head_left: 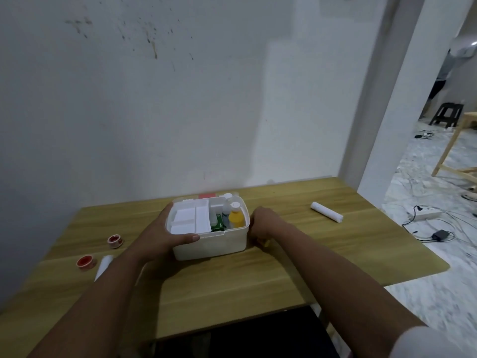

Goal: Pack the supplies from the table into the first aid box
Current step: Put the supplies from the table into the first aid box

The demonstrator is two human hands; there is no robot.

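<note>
Box [209, 242] of white plastic, lid off or swung back, sits at the centre of the wooden table [232, 288] near the wall. We read the left hand [165, 235] as clasping the box at its 9 o'clock side, thumb laid along the near rim and fingers curved over the far corner; the right hand [260, 226] presses against the 3 o'clock wall, its fingers curled out of sight, so we cannot tell whether it truly grips. We judge this two-sided hold as steadying or shifting the box, which lies squarely between the palms. Inside, a white divider tray [189, 220] fills the left half; a green packet [217, 223], a yellow bottle [236, 217] and a clear bottle [227, 206] stand in the right half. Supplies left outside: two red tape rolls [114, 241] [86, 262] and a white roll [103, 266] at 8 o'clock from the box, partly behind the left forearm, and a white bandage roll [326, 215] at 3 o'clock, well apart.
</note>
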